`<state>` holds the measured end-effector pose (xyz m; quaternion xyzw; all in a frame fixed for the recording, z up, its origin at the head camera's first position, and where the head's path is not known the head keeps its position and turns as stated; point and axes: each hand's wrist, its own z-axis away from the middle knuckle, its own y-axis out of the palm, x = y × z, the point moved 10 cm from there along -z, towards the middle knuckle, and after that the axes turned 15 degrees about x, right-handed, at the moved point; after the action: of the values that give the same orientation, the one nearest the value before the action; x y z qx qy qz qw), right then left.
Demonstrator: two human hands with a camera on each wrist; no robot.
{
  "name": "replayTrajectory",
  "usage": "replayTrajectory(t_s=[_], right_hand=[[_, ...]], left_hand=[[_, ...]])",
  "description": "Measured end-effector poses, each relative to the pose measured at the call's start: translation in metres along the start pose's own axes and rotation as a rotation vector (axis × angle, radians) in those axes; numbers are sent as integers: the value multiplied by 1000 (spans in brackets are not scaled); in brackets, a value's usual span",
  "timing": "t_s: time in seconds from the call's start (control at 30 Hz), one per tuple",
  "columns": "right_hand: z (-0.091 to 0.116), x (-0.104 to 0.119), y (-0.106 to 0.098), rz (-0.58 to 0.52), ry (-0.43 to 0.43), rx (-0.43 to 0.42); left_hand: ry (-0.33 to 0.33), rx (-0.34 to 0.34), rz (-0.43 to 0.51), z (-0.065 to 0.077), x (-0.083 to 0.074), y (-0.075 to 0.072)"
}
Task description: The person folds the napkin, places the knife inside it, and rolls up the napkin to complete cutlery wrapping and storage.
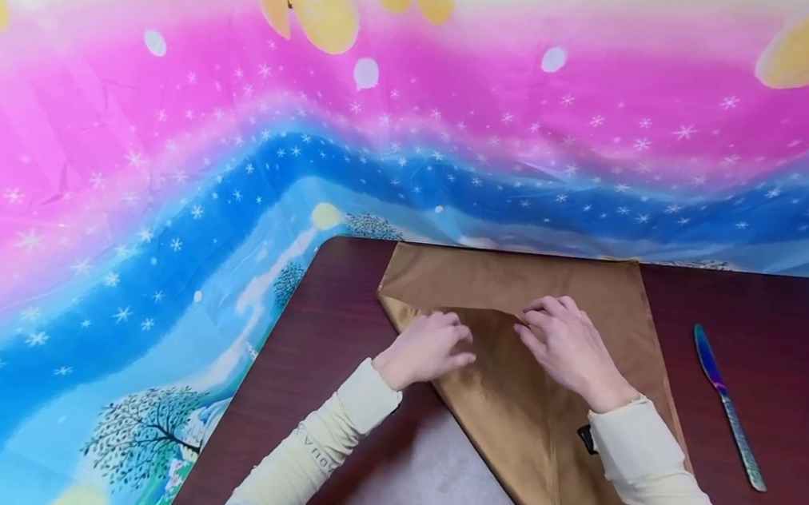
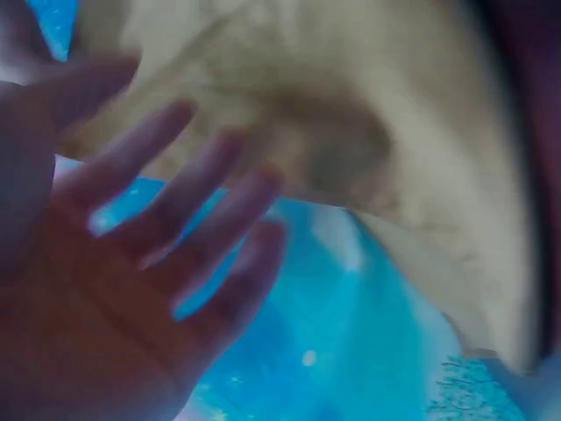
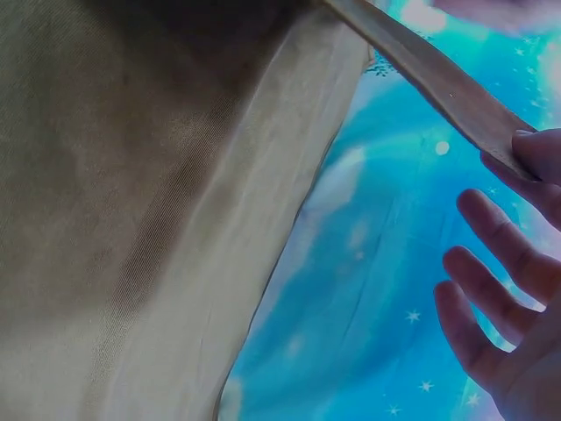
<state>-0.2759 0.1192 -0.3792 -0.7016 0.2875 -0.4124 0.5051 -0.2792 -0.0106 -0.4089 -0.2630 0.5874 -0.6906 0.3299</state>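
A golden-brown satin cloth napkin (image 1: 506,406) lies over the table with its near part folded back, so a slanted edge runs down toward the person. My right hand (image 1: 576,352) pinches the folded edge between thumb and forefinger. In the right wrist view that edge (image 3: 447,96) is stretched up to the fingertips, while the other fingers are spread apart. At the left part of the fold is my left hand (image 1: 432,347). Its fingers are straight and spread in the left wrist view, with nothing between them and the cloth (image 2: 421,114) beyond.
To the right of the cloth, a table knife (image 1: 726,409) with a bluish, iridescent blade lies on the dark red-brown table (image 1: 793,351). A pale grey patch (image 1: 442,480) shows at the near side. Behind the table hangs a pink and blue printed backdrop (image 1: 460,113).
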Motion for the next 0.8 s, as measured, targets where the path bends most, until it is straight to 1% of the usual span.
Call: replayTrajectory(t_s=[0.03, 0.07, 0.1, 0.2, 0.3, 0.4, 0.5, 0.63, 0.8], right_hand=[[0, -1, 1, 3, 2, 3], [0, -2, 1, 5, 5, 6], [-1, -3, 1, 7, 5, 7], [-2, -7, 1, 19, 2, 4], [-3, -11, 0, 28, 7, 6], [-5, -17, 1, 28, 26, 21], [-6, -23, 3, 29, 41, 37], [-8, -29, 6, 35, 48, 59], [-12, -35, 8, 42, 63, 93]], left_hand=[[6, 59, -8, 2, 1, 12], [19, 103, -14, 4, 1, 22], [37, 129, -22, 7, 1, 30], [100, 161, -41, 19, -5, 47], [157, 169, -84, 31, -13, 58], [188, 164, -124, 40, -18, 66], [193, 145, -145, 45, -20, 70], [183, 132, -159, 48, -21, 73], [161, 164, -157, 48, -20, 77]])
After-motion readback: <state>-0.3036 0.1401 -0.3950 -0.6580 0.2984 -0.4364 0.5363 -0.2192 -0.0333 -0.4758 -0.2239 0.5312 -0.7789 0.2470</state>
